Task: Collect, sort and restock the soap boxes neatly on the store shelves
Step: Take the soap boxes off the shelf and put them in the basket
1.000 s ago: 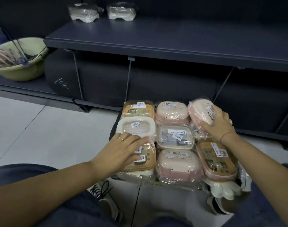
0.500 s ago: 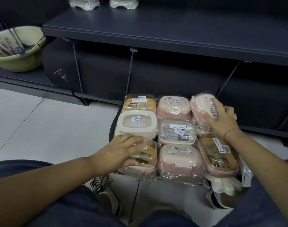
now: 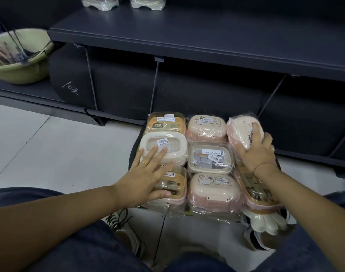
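Note:
Several plastic-wrapped soap boxes lie packed in rows on a dark tray (image 3: pixel 135 152) on the floor in front of me. My left hand (image 3: pixel 148 177) lies flat with spread fingers over the white soap box (image 3: pixel 168 143) and the orange-lidded one (image 3: pixel 175 183) below it. My right hand (image 3: pixel 256 152) grips a tilted pink soap box (image 3: pixel 242 130) at the pile's right edge. Two wrapped soap boxes (image 3: pixel 122 1) stand at the back of the dark shelf (image 3: pixel 207 36) above.
A green basin (image 3: pixel 18 55) with wire tools sits on the lower shelf at left. Black rolled mats (image 3: pixel 187 95) fill the space under the shelf. My knees and shoes (image 3: pixel 128 238) are below the pile; white tiled floor lies to the left.
My left hand slid up from the orange-lidded box, its fingers now reaching the white box. My right hand keeps its grip on the pink box, and the view has tilted down.

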Available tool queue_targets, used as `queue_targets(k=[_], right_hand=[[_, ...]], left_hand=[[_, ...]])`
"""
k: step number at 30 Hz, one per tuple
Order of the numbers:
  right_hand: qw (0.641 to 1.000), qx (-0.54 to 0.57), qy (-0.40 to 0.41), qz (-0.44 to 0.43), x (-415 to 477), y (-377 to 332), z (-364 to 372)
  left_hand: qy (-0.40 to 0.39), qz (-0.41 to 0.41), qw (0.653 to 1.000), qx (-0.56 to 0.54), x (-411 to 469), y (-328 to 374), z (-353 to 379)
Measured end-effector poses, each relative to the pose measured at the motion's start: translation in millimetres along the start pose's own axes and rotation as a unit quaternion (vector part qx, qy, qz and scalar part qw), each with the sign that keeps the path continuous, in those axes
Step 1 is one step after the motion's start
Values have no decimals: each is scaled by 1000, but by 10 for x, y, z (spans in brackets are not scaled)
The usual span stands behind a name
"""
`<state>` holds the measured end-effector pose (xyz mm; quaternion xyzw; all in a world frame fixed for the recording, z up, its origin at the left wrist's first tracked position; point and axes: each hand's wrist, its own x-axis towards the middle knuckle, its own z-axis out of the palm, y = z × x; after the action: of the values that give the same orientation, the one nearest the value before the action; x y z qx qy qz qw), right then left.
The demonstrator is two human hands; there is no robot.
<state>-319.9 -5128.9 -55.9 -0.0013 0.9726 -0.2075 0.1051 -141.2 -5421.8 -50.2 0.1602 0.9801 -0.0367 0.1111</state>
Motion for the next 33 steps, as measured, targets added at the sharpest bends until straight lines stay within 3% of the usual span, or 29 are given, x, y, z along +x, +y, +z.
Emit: queue_targets(k=[5,8,11,14,17,19,26,33], right_hand=[[995,-97,-23,31,-44,-133,-138],[996,-42,43,-73,-73,-477,-350],[963,65,104,-241,40,-1086,-621],[916,93,129,-369,397,-1800,-787],[906,74,111,-401,990,-2496,-823],[911,46,103,-396,1472,-2908,-808],[914,-96,109,-380,2806,-3932,-675],[910,-153,107,-369,3380,-4533,-452]], left_hand=[[-5,5,999,-43,47,-29,-208],[-28,-39,990,-135,181,-263,-626],[109,-86,974,-179,420,-795,-1058],[260,-144,937,-186,751,-1568,-1350],[353,-228,872,-251,1070,-2382,-1581],[387,-266,853,-229,1275,-2898,-1647],[325,-347,875,-96,2084,-4197,-1824],[248,-365,895,-61,2475,-4888,-1915]])
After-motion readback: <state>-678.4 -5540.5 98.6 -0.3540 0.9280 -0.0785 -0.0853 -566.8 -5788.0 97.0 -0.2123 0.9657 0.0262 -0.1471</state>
